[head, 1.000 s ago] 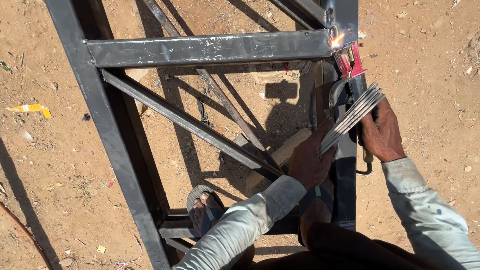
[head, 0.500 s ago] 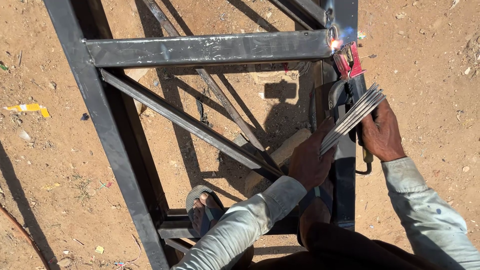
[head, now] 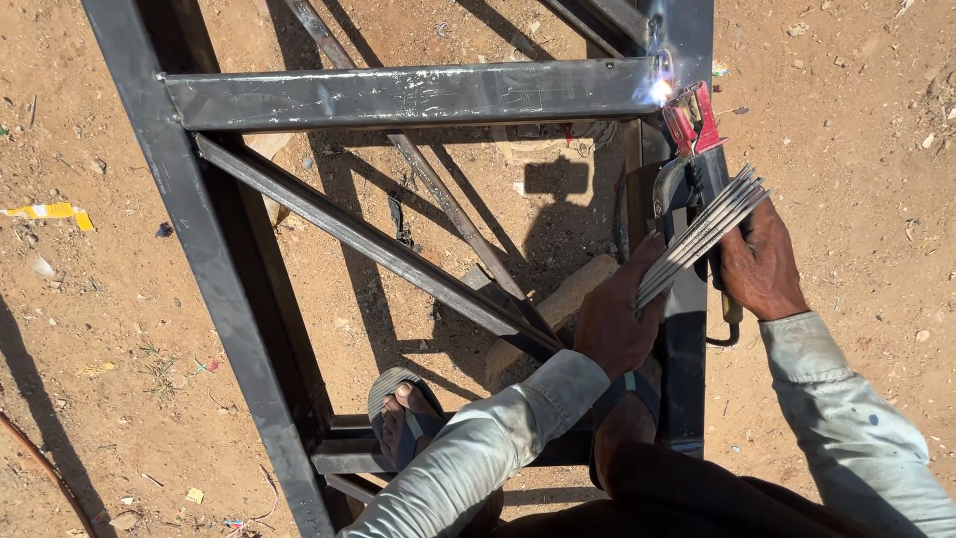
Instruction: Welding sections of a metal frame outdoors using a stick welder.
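Observation:
A black steel frame of square tubes lies on sandy ground. My right hand grips a welding electrode holder with red jaws; its tip sparks brightly at the joint where the cross tube meets the right upright. My left hand holds a bundle of grey welding rods that fans up to the right, across the holder. Both sleeves are pale grey. My left foot in a sandal rests on the lower cross tube.
A diagonal brace runs from the upper left toward my left hand. A pale stone block lies under the frame. A yellow scrap lies on the dirt at left. Pebbles and litter dot the ground.
The spark at the joint persists and has shifted slightly. Both hands have stayed in nearly the same place.

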